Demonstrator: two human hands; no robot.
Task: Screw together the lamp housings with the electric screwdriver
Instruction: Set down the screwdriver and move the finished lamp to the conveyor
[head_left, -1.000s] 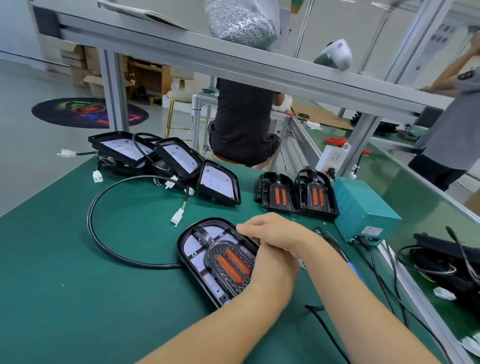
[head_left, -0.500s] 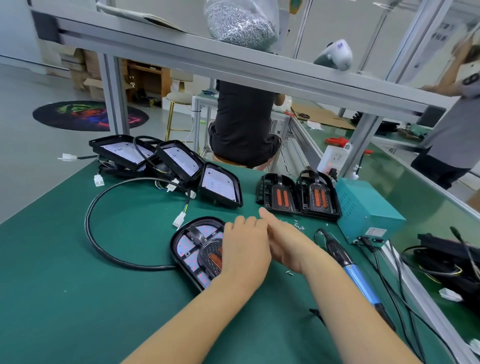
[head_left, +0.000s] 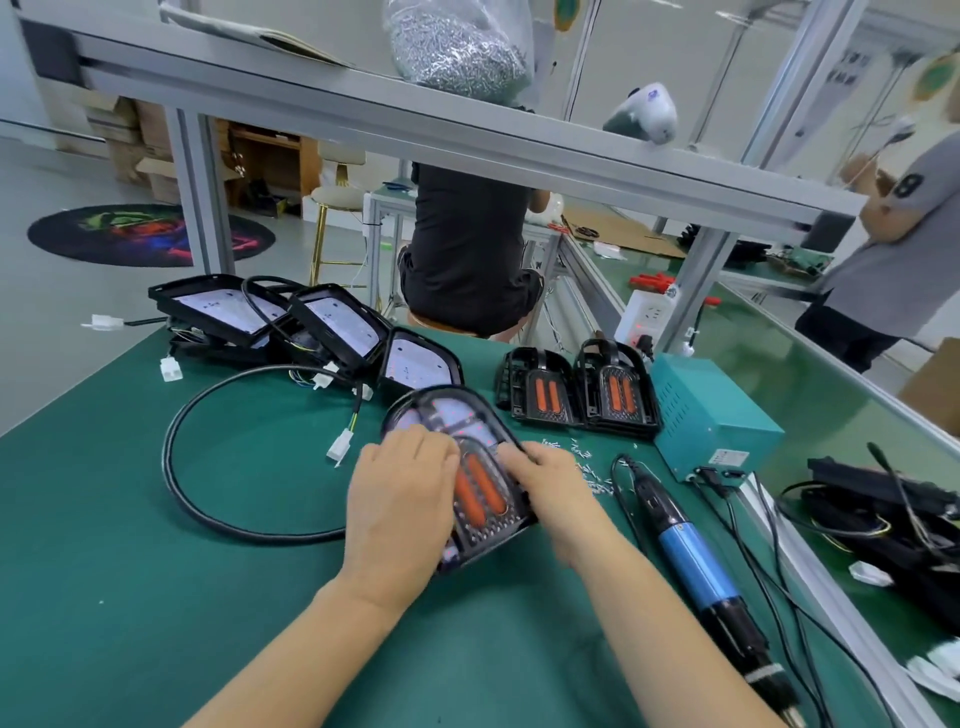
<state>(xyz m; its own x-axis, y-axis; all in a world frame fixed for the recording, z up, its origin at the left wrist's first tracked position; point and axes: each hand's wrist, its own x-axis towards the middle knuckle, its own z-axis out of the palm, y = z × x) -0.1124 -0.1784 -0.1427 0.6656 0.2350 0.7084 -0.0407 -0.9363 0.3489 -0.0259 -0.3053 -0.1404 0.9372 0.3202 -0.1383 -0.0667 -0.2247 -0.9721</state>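
While both forearms reach in from six o'clock, the left hand (head_left: 400, 499) lies flat with straight fingers on the left half of the lamp housing (head_left: 467, 467), and the right hand (head_left: 545, 483) holds the housing's right edge with curled fingers; that grip is on the housing, the left one merely pressing. The housing sits at the centre of the green worktop (head_left: 130, 571), its two orange strips showing between the hands. At four o'clock the electric screwdriver (head_left: 696, 561), blue-bodied, lies untouched on the worktop, near the right forearm. Loose screws (head_left: 587, 462) are scattered just beyond the right hand. A black cable (head_left: 176, 467) loops at nine o'clock. Farther off, two finished housings (head_left: 576, 389) stand at one o'clock beside a teal power box (head_left: 711, 415), and open housings (head_left: 322, 327) are stacked at eleven o'clock. Overhead, a bag of screws (head_left: 457, 47) rests on the shelf (head_left: 311, 98).
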